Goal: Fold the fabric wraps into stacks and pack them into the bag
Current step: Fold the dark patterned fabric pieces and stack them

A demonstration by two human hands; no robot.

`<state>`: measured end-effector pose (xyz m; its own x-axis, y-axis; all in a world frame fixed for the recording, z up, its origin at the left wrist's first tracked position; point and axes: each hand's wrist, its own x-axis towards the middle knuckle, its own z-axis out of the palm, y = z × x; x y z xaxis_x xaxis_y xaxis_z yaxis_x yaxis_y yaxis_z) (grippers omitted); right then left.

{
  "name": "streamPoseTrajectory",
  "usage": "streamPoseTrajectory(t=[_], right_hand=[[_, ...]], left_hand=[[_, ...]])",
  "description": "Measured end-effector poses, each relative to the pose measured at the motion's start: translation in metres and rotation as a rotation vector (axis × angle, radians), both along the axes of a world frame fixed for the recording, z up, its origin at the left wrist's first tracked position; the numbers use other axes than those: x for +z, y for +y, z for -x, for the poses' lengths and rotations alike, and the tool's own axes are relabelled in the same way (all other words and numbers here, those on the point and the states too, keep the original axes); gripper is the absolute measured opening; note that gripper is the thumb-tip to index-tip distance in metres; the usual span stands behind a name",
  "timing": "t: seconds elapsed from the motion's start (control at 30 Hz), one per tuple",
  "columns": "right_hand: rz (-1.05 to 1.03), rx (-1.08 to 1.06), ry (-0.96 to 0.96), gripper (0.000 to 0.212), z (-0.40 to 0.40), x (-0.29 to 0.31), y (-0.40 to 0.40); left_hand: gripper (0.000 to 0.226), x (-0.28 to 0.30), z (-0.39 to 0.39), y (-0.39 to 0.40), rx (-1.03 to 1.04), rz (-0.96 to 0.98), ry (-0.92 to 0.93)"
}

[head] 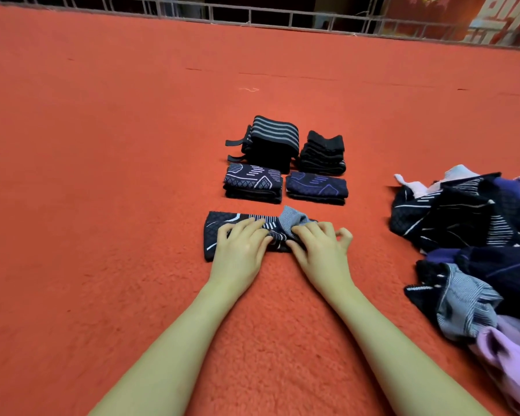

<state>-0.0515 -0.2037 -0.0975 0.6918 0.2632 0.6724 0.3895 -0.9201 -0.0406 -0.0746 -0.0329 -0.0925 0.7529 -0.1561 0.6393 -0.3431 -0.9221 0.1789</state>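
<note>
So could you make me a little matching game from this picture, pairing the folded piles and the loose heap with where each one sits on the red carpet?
Things:
1. grey-striped stack
2. plain black stack
3. wrap being folded
4. unfolded heap

Places:
A. far right of the carpet, apart from the stacks
B. back row, left
C. nearest the person, under the left hand and right hand
D. back row, right

Pairs: 1-B, 2-D, 3-C, 4-A
</note>
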Motion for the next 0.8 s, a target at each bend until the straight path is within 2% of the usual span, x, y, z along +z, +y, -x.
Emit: streamPoseTrajectory(t=[0.13,0.27,0.47,0.57,0.67,0.8], right_hand=[[-0.067,0.026,-0.042,0.019,0.003,0.002,-0.002],[-0.258,-0.043,-0.08,0.02,0.012,0.007,-0.006],[-0.438,-0.154,-0.064,0.023,0.016,0.01,-0.006],[-0.316,-0.148,0.003,0.03,0.018,0.009,-0.006],[-0.097,-0.059,0.038,0.04,0.015,0.009,-0.007],[0.019,-0.033,0.027,0.022,0.0,0.018,-0.007]], left_hand=[[0.032,0.0,0.001,-0.001,0.053,-0.016,0.011],[0.034,-0.001,0.003,-0.002,0.094,-0.041,0.084],[0.035,0.001,0.008,-0.005,0.13,-0.054,0.057],[0.03,0.0,0.01,-0.005,0.133,-0.106,0.119],[0.042,0.001,0.01,-0.007,0.147,-0.098,0.177],[0.06,0.005,0.011,-0.009,0.136,-0.095,0.334]])
